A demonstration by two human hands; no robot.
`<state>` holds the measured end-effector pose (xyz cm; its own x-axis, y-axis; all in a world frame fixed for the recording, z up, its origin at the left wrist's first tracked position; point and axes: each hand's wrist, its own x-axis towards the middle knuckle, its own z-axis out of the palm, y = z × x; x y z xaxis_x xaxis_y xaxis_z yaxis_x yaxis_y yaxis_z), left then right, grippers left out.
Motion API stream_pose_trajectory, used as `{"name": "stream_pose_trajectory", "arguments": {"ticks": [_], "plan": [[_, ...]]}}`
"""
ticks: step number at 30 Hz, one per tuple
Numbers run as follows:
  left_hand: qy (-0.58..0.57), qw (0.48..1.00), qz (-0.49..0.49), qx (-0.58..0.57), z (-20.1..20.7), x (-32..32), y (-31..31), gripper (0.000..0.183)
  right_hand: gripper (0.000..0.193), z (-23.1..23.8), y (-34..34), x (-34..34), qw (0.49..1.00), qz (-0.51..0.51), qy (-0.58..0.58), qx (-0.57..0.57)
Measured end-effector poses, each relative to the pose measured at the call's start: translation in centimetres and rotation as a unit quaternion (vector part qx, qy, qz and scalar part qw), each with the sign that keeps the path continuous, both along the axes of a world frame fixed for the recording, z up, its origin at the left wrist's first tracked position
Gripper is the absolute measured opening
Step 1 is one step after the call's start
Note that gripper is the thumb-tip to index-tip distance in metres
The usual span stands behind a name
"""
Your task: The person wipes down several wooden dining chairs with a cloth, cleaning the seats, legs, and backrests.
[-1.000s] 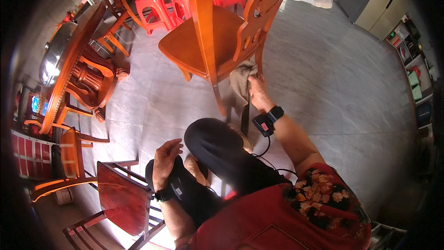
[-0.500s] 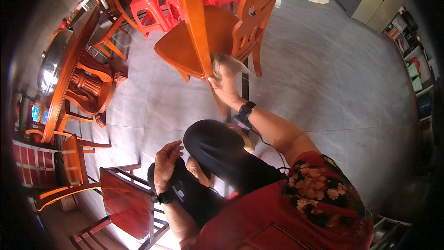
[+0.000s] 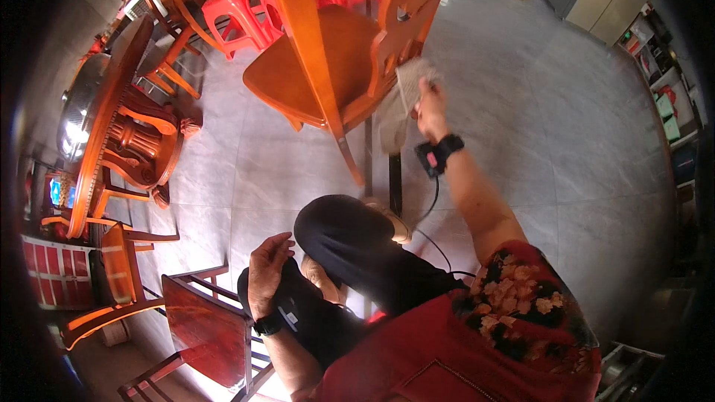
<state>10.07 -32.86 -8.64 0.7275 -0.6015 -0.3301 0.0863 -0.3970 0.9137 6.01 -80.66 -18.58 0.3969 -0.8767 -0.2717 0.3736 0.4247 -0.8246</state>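
Note:
My right hand (image 3: 430,113) grips a folded grey-beige cloth (image 3: 410,89), part of which hangs down and is blurred by motion. The cloth is beside the carved backrest (image 3: 410,11) of an orange-brown wooden chair (image 3: 346,52); whether they touch I cannot tell. A long tapered wooden post (image 3: 302,37) slants down in front of the chair's seat. My left hand (image 3: 267,268) lies by my left knee, empty, its fingers loosely bent and somewhat apart.
Red plastic stools (image 3: 234,11) stand behind the chair. At left are a round wooden table (image 3: 93,156) on a carved base and several more chairs. A dark red-brown chair (image 3: 205,327) is beside my left arm. Shelves (image 3: 663,82) line the right wall.
My right hand has moved right and slightly up, carrying the cloth away from the wooden post towards the backrest side. My left hand stays by my knee.

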Motion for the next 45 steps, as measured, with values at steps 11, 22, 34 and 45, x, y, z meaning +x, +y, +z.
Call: {"name": "stream_pose_trajectory", "arguments": {"ticks": [11, 22, 34, 45], "plan": [[-0.006, 1.000, -0.013, 0.012, -0.3, 0.6, -1.0, 0.030, 0.011, 0.3, 1.7, 3.9, 0.983, -0.033, -0.004, -0.182], [0.000, 1.000, -0.011, 0.020, 0.0, 0.2, -2.8, 0.029, 0.007, -7.0, 17.8, 3.1, 0.885, 0.081, 0.090, -0.449], [-0.007, 0.999, 0.001, 0.038, 0.3, 0.2, -1.3, 0.030, 0.011, -6.0, 11.3, 3.8, 0.885, -0.006, 0.177, -0.430], [0.000, 0.999, -0.017, 0.041, 0.3, 0.4, -1.3, 0.030, 0.010, -4.7, -3.5, 7.0, 0.866, -0.075, 0.347, -0.351]]}}
